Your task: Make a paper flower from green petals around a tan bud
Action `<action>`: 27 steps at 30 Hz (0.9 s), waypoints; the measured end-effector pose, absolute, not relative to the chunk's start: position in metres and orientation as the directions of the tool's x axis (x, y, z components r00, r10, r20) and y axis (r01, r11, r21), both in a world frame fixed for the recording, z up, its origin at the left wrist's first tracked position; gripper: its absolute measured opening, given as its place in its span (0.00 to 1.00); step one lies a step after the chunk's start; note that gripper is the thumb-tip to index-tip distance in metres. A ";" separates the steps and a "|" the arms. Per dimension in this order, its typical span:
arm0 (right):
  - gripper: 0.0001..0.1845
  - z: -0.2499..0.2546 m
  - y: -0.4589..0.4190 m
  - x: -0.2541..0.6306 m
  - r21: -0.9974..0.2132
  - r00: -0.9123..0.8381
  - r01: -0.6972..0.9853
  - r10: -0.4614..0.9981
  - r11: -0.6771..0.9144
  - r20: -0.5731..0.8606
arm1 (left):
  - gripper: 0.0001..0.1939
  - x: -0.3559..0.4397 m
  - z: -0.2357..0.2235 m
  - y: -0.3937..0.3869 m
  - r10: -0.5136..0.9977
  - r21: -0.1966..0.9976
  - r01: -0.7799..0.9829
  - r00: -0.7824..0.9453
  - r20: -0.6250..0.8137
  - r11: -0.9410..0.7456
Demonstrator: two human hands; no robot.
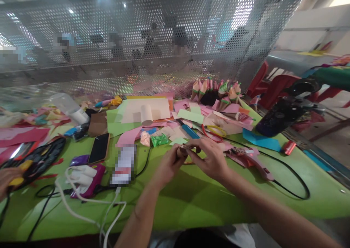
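Note:
My left hand (170,163) and my right hand (210,159) meet above the green table (191,200), near its middle. Both pinch a small paper piece (186,147) between their fingertips; its exact shape is too small to make out. A pink glue gun (250,159) with a black cord lies just right of my right hand. Scissors with red and yellow handles (214,131) and a blue pen-like tool (190,131) rest just beyond my hands among coloured paper scraps.
A black phone (98,148), a purple pouch with white cables (87,177) and sheets of coloured paper (142,111) cover the left and far side. Finished paper cones (216,89) stand at the back. Another person's hand (7,178) is at the left edge. A perforated metal screen (136,40) borders the table.

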State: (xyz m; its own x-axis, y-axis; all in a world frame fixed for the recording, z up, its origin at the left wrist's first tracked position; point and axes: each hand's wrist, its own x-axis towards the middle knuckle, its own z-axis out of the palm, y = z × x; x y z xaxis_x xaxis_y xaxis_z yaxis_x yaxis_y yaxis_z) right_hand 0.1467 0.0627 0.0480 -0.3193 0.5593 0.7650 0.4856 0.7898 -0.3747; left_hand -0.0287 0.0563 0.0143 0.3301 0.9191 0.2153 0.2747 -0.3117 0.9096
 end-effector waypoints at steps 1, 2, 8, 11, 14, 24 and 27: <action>0.06 0.048 0.063 0.147 -0.339 -0.321 0.497 0.532 0.799 0.783 | 0.08 -0.028 0.013 0.057 0.914 0.910 0.262 0.337 0.224 -0.320; 0.06 0.047 0.063 0.147 -0.305 -0.329 0.503 0.506 0.808 0.798 | 0.08 -0.028 0.012 0.057 0.912 0.910 0.255 0.338 0.232 -0.326; 0.09 0.050 0.061 0.146 -0.237 -0.425 0.488 0.466 0.840 0.776 | 0.07 -0.027 0.019 0.054 0.932 0.935 0.222 0.300 0.203 -0.276; 0.11 0.055 0.057 0.144 -0.255 -0.462 0.502 0.506 0.827 0.728 | 0.09 -0.029 0.020 0.053 0.942 0.959 0.157 0.279 0.186 -0.236; 0.10 0.057 0.054 0.143 -0.305 -0.487 0.519 0.569 0.799 0.662 | 0.13 -0.032 0.011 0.055 0.952 0.976 0.098 0.258 0.165 -0.196; 0.08 0.054 0.056 0.142 -0.375 -0.536 0.503 0.621 0.779 0.572 | 0.26 -0.029 -0.003 0.057 0.976 0.977 -0.214 0.216 0.021 0.026; 0.12 0.059 0.058 0.147 -0.461 -0.532 0.430 0.630 0.776 0.566 | 0.23 -0.027 0.014 0.055 0.977 0.963 -0.254 0.211 -0.033 0.087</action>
State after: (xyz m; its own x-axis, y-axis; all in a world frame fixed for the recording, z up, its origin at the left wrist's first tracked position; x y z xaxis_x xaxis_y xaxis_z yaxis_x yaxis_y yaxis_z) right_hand 0.1472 0.0576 0.0586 -0.5316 0.6302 0.5659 0.4300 0.7764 -0.4607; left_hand -0.0274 0.0548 0.0139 0.2112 0.9769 -0.0328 -0.2539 0.0873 0.9633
